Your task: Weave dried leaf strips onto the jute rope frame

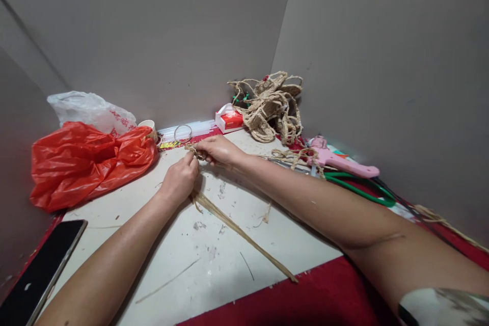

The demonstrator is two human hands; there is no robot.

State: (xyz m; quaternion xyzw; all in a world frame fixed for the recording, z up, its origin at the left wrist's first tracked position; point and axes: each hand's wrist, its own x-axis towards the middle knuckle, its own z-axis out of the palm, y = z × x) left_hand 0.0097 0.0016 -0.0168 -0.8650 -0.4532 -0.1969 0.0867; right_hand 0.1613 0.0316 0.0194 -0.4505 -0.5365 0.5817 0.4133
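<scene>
My left hand is closed, fingers pinched on a strand of dried straw or raffia. Above and just right of it, my right hand pinches the same work, a small knotted or braided bit of straw at the fingertips. From under my left hand a long flat straw strip trails toward the lower right over the white board. The fingers hide most of the knotted part, so its exact shape cannot be made out.
An orange plastic bag and a phone lie left. Behind are a wire ring, clear glue sticks, a red tissue box and a heap of braided straw. A pink glue gun and green hoop sit right.
</scene>
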